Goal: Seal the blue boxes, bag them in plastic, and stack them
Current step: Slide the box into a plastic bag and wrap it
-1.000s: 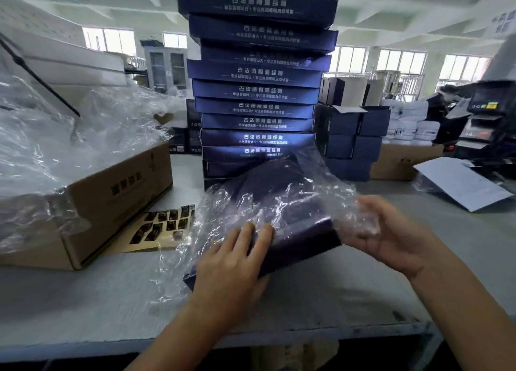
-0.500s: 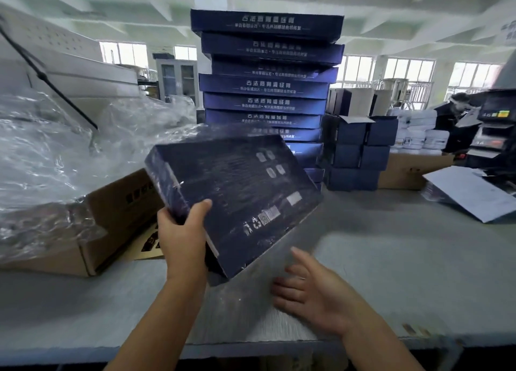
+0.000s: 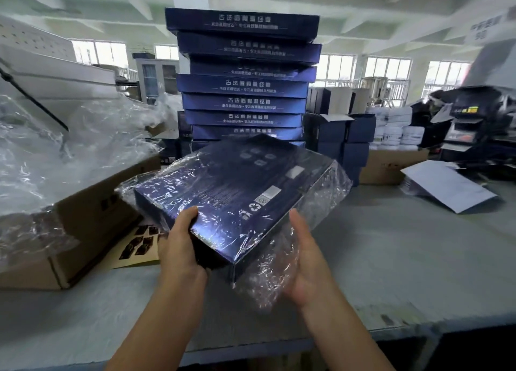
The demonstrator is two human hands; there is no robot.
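A flat blue box wrapped in a clear plastic bag hangs tilted above the grey table, its printed underside facing me. My left hand grips its near left edge, thumb on top and fingers underneath. My right hand is at the near right corner, fingers straight against the loose bag end that hangs past the box. Behind it rises a tall stack of blue boxes, several high, with white lettering on their sides.
A brown carton heaped with crumpled plastic bags stands on the left, a sheet of dark stickers beside it. Smaller blue boxes, another carton, white tubs and a white sheet lie at the back right.
The bagged box turned over and rose off the table, its underside now up. My right hand came off the table and up to the bag's loose end.
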